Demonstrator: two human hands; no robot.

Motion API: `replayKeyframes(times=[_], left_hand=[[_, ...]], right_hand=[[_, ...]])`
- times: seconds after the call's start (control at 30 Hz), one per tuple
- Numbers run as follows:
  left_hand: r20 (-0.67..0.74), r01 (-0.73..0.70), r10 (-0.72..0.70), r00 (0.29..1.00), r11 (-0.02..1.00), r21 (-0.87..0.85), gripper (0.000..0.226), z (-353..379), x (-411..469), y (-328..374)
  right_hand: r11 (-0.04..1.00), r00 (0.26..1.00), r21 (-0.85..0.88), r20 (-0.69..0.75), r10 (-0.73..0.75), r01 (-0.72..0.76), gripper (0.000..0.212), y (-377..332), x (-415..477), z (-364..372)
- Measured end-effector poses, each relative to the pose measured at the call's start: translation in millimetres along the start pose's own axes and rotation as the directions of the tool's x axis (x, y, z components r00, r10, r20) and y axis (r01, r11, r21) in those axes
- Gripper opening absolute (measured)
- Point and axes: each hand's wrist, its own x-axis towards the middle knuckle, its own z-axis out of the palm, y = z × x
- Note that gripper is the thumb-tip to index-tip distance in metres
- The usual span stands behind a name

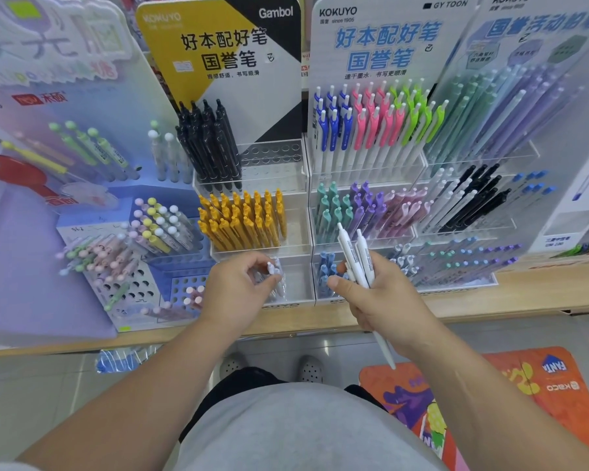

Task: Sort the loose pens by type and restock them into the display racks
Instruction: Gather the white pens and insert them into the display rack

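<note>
My right hand (pixel 374 294) grips a small bundle of white pens (pixel 356 256), tips pointing down past the shelf edge, caps up in front of the clear rack. My left hand (pixel 238 283) pinches the top of a white pen (pixel 275 273) standing in the lowest clear compartment (pixel 296 283) of the yellow-and-black display rack. Above that compartment stand several yellow pens (pixel 242 219) and, higher, black pens (pixel 208 144).
A blue-lettered rack (pixel 371 171) to the right holds blue, pink, green, teal and purple pens in tiers. A purple stand (pixel 123 253) with pastel pens fills the left. The wooden shelf edge (pixel 286 329) runs across. An orange floor mat (pixel 490 396) lies below right.
</note>
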Motion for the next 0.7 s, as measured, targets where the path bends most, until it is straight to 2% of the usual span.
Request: replayKeyframes(times=[0.53,0.7], left_hand=[[-0.026,0.001,0.0,1.0,0.999,0.046,0.013,-1.6,-7.4,-1.3],[-0.023,-0.026,0.028,0.999,0.993,0.117,0.012,-5.5,-4.7,-4.2]], right_hand=[[0.999,1.0,-0.028,0.008,-0.017,0.018,0.018,-1.6,1.2,2.5],[0.999,1.0,-0.029,0.009,-0.021,0.021,0.019,-0.3,1.7,0.8]])
